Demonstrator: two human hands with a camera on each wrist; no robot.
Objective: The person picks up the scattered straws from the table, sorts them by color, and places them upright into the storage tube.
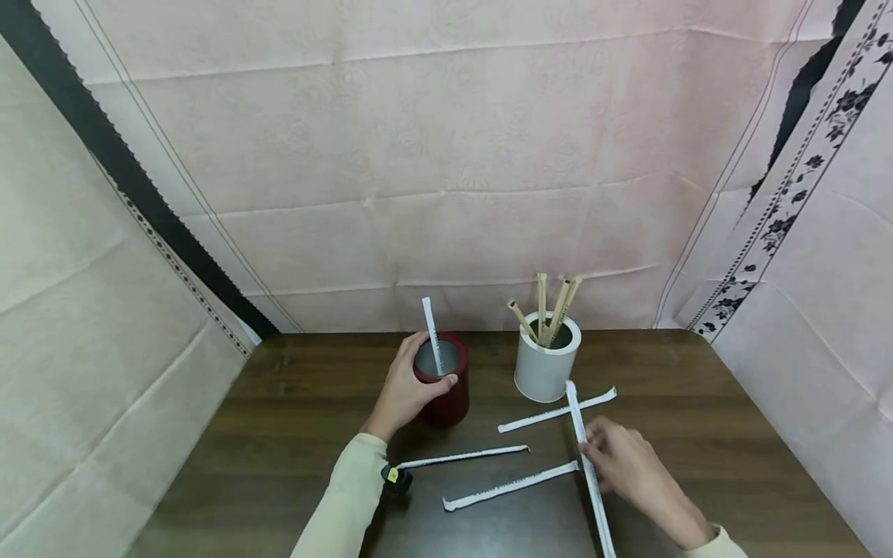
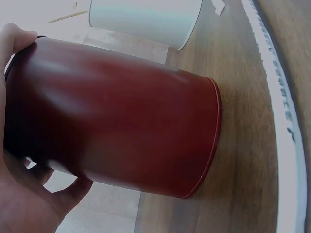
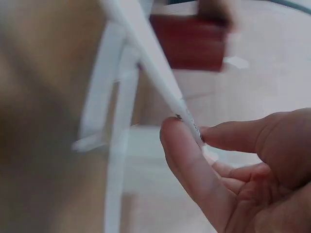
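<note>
My left hand [image 1: 407,389] grips the dark red cup [image 1: 452,404] around its rim, thumb on the near side and fingers on the far side. Inside that cup leans one white paper-wrapped stick [image 1: 430,329]. With thumb and forefinger, my right hand [image 1: 633,471] pinches a long white paper-wrapped stick [image 1: 593,488] near its middle, above the table. Printing shows on the wrapper in the right wrist view, which is partly blurred. In the left wrist view the red cup [image 2: 126,116] fills the middle, tilted in the picture.
A white cup [image 1: 540,377] with several beige sticks [image 1: 543,302] stands right of the red one. More white wrapped sticks lie on the brown wooden table [image 1: 279,457]: one [image 1: 516,486] in front, another [image 1: 474,456] behind it, a third [image 1: 537,418] near the white cup. Cloth walls [image 1: 432,155] enclose the table.
</note>
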